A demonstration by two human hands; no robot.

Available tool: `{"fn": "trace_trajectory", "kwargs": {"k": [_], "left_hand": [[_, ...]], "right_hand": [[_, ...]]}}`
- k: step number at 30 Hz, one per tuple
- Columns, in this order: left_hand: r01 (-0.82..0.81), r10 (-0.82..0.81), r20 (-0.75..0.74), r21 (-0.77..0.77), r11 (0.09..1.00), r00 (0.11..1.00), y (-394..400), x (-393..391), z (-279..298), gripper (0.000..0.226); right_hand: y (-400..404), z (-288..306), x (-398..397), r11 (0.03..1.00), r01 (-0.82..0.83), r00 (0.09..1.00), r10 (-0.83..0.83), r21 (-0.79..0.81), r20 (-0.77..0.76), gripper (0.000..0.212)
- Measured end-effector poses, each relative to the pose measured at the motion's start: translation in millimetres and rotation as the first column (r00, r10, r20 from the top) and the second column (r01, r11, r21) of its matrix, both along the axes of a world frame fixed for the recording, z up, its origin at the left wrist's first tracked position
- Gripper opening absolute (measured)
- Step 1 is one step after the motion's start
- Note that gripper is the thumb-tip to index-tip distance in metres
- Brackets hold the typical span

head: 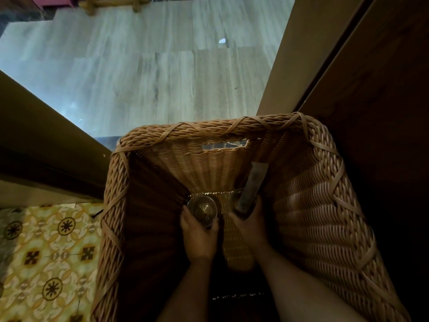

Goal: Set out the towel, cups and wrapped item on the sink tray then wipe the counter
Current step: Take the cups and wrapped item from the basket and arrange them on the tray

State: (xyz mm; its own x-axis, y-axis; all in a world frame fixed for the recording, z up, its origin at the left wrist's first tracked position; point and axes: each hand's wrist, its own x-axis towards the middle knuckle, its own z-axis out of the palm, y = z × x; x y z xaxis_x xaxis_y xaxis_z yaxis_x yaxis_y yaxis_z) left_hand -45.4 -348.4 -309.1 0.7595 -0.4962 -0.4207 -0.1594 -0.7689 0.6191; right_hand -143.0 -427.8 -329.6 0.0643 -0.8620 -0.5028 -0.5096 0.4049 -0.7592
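Note:
Both my hands reach deep into a tall woven wicker basket [216, 131]. My left hand [199, 238] is closed around a clear glass cup [202, 209] near the basket's bottom left. My right hand [249, 226] grips a second glass cup [236, 198] with a long flat wrapped item [254, 182] standing in it and leaning against the basket's far right corner. The basket's dim interior hides the lower parts of both cups. No towel, tray or sink is in view.
The basket stands in a doorway between a wooden door frame [299, 54] on the right and a dark wooden ledge [46, 135] on the left. Grey plank flooring [151, 66] lies beyond, with a small white scrap [222, 40]. Yellow patterned tiles [46, 263] lie lower left.

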Motion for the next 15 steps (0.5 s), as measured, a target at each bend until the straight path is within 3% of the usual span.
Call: {"fn": "trace_trajectory", "kwargs": {"k": [4,9,15], "left_hand": [[-0.009,0.007,-0.041,-0.029,1.0,0.999,2,-4,41,0.103],[0.068,-0.076,-0.07,-0.101,0.993,0.995,31,-3,147,0.105],[0.122,-0.094,0.159,-0.178,0.976,0.983,84,-3,279,0.104]], "right_hand": [[1,41,-13,0.997,-0.07,0.996,0.068,-0.042,-0.055,0.108],[20,160,-38,0.966,-0.251,0.96,0.241,-0.059,-0.144,0.111],[35,298,-54,0.834,-0.505,0.861,0.471,-0.222,-0.19,0.115]]}}
